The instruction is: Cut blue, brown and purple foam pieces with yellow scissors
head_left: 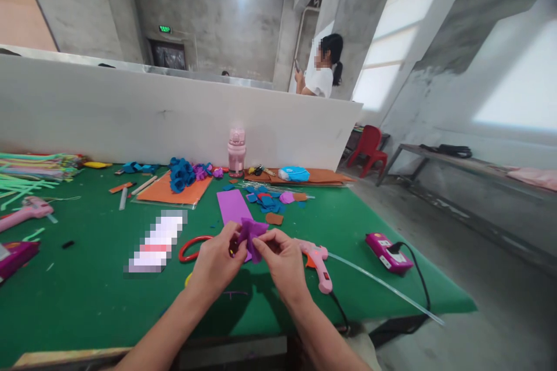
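Note:
Between my two hands, just above the green table, is a small folded piece of purple paper (252,231) with pointed, flared edges. My left hand (220,258) pinches its left side. From the right, the thumb and fingertips of my right hand (281,261) grip its lower edge. Behind it lies a flat purple sheet (232,205), partly covered by the held piece. A red loop handle (188,250), seemingly of scissors, shows beside my left hand, which hides the rest. A pink glue gun (322,266) with a clear glue stick rests close to my right hand.
Blue paper flowers (181,174) lie on an orange sheet (163,192). Blue scraps (267,200), a pink bottle (237,153) and a blue packet (296,173) sit toward the white partition (174,110). A corded purple box (389,253) is at right. Beyond the partition stands a person (322,78).

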`<state>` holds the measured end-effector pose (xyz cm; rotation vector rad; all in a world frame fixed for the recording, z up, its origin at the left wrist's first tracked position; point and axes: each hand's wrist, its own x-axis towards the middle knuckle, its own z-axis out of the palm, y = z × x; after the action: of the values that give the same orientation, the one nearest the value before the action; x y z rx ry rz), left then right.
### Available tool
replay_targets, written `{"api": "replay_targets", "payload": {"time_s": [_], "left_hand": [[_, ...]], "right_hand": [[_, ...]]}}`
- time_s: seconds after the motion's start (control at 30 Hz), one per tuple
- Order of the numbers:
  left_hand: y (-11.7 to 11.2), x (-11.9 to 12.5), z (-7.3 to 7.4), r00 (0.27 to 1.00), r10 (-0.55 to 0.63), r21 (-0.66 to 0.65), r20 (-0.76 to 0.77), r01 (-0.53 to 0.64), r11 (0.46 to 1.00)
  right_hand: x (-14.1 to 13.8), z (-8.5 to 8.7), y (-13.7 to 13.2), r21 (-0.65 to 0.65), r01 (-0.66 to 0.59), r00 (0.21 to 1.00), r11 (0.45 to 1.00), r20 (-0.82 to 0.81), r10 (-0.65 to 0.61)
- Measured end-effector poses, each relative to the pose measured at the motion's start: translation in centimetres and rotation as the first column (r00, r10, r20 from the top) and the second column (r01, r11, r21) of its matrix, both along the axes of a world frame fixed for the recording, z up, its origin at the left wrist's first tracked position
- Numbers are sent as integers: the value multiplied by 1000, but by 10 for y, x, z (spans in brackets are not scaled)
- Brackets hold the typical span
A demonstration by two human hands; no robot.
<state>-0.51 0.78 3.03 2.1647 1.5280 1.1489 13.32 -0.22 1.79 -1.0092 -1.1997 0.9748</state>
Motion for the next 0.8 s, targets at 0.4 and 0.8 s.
{"api": "replay_targets", "payload": {"time_s": [0.4, 0.8], "left_hand": [[10, -12, -1, 996, 15, -112, 87, -5, 994], [7, -6, -2, 1000, 16, -43, 14, -15, 999]], "right_hand": [[9, -2, 4, -16, 58, 997, 998, 42, -57], [2, 0, 0, -39, -11, 1000, 999, 2, 11]]}}
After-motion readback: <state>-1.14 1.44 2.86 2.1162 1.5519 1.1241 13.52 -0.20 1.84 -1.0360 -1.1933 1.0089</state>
